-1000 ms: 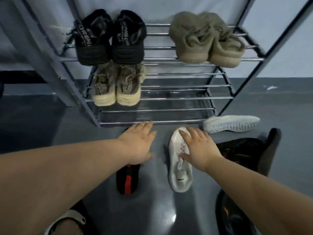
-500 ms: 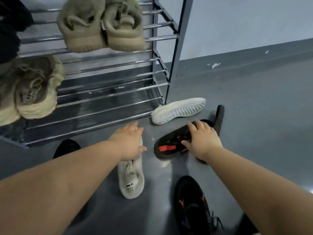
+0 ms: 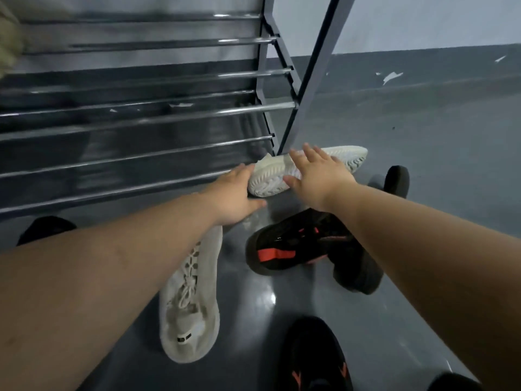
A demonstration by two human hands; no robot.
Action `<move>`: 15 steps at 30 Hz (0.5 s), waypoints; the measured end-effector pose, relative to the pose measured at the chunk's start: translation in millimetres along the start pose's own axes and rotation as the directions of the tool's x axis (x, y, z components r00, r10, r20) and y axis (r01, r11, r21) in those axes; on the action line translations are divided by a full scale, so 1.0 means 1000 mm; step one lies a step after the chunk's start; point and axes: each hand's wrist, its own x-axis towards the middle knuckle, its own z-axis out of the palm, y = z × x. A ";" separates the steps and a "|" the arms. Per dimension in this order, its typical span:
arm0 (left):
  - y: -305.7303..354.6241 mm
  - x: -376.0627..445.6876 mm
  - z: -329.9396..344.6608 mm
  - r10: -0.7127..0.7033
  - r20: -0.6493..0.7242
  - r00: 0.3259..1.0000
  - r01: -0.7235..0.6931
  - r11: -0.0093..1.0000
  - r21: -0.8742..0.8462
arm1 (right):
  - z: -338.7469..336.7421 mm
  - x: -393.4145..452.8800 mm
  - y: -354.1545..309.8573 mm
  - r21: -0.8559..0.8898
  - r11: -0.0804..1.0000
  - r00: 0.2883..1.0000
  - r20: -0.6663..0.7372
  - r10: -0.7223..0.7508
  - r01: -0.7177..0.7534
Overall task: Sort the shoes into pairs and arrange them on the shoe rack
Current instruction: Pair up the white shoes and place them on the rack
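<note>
Both hands are out over the white shoe on its side (image 3: 307, 170), mid-frame at the foot of the shoe rack (image 3: 180, 117). It lies with the ribbed sole facing the camera, toe end low and left, hard against the rack's dark corner post. The right hand (image 3: 318, 176) is spread flat across its upper edge, fingers straight, not yet curled round it. The left hand (image 3: 234, 196) comes in open at the toe end, fingertips at the sole; contact there is hard to call. That looks like a two-handed scoop, because the shoe is wedged by the post. Its likely partner, the upright white shoe (image 3: 190, 300), sits lower centre under the left forearm. A black-and-red shoe (image 3: 287, 249) lies tipped at right-centre, another black shoe (image 3: 313, 359) at the bottom edge. The rack's lower rails show bare here.
</note>
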 end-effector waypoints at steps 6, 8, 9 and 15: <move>-0.005 0.002 0.019 0.034 -0.045 0.998 -0.041 0.984 -0.173 | 0.015 -0.008 0.013 -0.047 0.999 0.985 -0.171 -0.013 0.004; -0.007 0.002 0.022 0.032 -0.118 0.993 -0.057 0.974 -0.219 | 0.013 -0.016 0.017 -0.054 0.999 0.964 -0.265 -0.020 0.006; -0.008 0.002 0.025 0.019 -0.130 0.991 -0.052 0.967 -0.249 | 0.014 -0.019 0.019 -0.076 0.997 0.959 -0.282 -0.021 0.000; 0.000 0.003 0.050 -0.087 0.019 0.996 0.085 0.874 -0.479 | 0.029 -0.028 0.033 0.028 0.989 0.981 -0.122 0.148 -0.145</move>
